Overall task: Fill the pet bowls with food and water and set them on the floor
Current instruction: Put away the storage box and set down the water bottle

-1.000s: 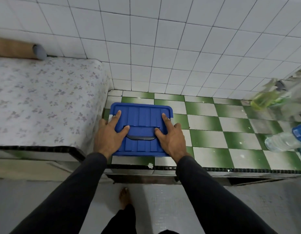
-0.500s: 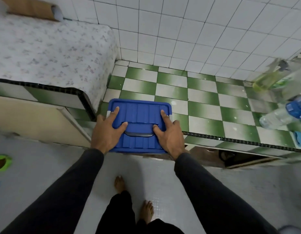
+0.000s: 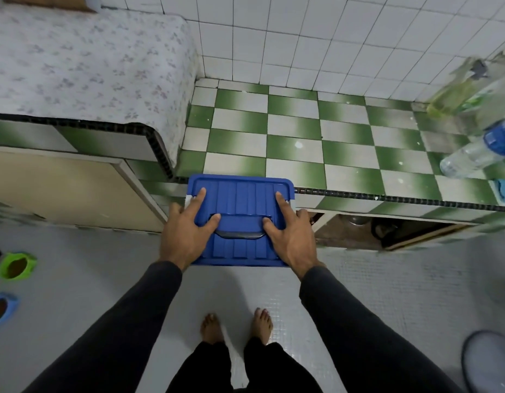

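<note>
Two hands grip one blue lidded container (image 3: 240,205): left hand (image 3: 183,236), right hand (image 3: 294,239), thumbs at dark lid handle, fingers spread | container held over worktop (image 3: 350,154) front edge, above grey floor (image 3: 387,293) | ribbed lid closed | green bowl (image 3: 14,265), blue bowl (image 3: 2,307) on floor, far left | bottles (image 3: 472,154) on worktop, right.

box lid (image 3: 241,194): blue plastic, ribbed, slight sheen
counter top (image 3: 296,131): green and white glazed tiles, glossy
wall (image 3: 316,35): white glazed tiles, smooth
counter edge (image 3: 387,197): black beaded trim
cloth (image 3: 84,66): pale flowered fabric, matt
cupboard door (image 3: 61,191): beige board, matt
bottle (image 3: 478,151): clear plastic, blue label
floor (image 3: 104,279): grey, finely textured, matt
sleeves (image 3: 126,321): dark matt fabric
</note>
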Motion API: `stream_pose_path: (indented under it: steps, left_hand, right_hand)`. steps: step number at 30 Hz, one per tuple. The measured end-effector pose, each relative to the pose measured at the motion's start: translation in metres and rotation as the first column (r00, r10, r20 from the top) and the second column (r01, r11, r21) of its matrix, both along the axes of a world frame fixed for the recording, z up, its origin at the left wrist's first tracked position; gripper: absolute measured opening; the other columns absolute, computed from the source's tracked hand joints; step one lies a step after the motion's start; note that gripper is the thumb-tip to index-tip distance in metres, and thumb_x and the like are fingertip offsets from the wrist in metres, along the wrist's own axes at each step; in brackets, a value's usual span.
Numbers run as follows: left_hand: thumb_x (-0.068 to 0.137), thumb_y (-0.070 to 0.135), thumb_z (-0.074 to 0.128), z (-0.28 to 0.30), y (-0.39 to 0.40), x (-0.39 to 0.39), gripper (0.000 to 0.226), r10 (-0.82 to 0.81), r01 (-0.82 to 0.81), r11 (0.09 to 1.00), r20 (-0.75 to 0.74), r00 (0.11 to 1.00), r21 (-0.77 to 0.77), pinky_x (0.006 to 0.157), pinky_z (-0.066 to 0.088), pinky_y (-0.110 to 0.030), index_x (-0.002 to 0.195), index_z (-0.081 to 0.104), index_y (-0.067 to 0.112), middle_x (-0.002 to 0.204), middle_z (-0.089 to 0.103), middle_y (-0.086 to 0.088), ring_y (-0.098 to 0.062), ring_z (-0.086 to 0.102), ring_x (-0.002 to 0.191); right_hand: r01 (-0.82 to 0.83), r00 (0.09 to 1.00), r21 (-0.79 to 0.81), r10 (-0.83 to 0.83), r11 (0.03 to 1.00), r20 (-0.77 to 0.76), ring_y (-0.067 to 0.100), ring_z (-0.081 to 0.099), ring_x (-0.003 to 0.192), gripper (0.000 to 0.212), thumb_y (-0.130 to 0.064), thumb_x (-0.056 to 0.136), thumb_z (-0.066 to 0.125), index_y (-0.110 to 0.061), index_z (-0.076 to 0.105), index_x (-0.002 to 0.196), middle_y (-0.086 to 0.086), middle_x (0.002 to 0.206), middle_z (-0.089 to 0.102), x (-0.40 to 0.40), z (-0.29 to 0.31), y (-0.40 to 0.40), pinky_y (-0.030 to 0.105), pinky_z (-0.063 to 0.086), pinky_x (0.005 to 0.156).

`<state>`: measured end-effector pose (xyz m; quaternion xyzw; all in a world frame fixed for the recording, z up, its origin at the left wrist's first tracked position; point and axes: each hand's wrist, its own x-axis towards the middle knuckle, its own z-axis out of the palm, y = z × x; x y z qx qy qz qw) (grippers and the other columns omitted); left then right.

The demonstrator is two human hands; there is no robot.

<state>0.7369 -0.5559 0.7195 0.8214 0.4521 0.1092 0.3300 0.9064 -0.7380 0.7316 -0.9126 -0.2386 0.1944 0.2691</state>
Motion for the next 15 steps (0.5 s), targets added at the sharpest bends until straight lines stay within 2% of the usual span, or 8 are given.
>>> stream_pose_path:
  steps: [3,8,15]
  left_hand:
    - [0.089,0.069,0.059,-0.008,0.002,-0.010,0.076,-0.037,0.037,0.999,0.001,0.999,0.004,0.095,0.048,-0.035,0.156,0.026,0.055,0.117,0.040,0.002,-0.017,0.049,0.103]
    - [0.088,0.069,0.061,-0.023,-0.002,-0.020,0.077,-0.067,0.067,0.998,-0.030,0.997,-0.008,0.086,0.044,-0.030,0.156,0.028,0.053,0.109,0.041,0.003,-0.014,0.050,0.095]
    - [0.090,0.063,0.065,-0.062,-0.020,-0.022,0.077,-0.041,0.041,0.999,-0.045,0.998,-0.006,0.086,0.043,-0.029,0.158,0.031,0.048,0.109,0.041,0.001,-0.014,0.047,0.096]
  right_hand:
    - [0.030,0.999,0.003,-0.030,1.000,-0.010,0.022,0.052,0.102,0.075,-0.071,0.089,0.054,-0.061,0.012,0.152,0.001,0.115,0.036,-0.015,-0.006,-0.003,0.042,0.055,0.097]
    - [0.047,0.998,-0.017,-0.048,0.999,-0.040,0.023,0.053,0.106,0.076,-0.068,0.091,0.055,-0.060,0.012,0.152,0.006,0.126,0.040,-0.029,-0.020,-0.013,0.044,0.055,0.098]
    - [0.010,0.997,-0.006,-0.010,1.000,-0.076,0.019,0.050,0.100,0.075,-0.070,0.089,0.053,-0.065,0.007,0.149,0.001,0.117,0.037,-0.022,-0.065,-0.028,0.039,0.056,0.089]
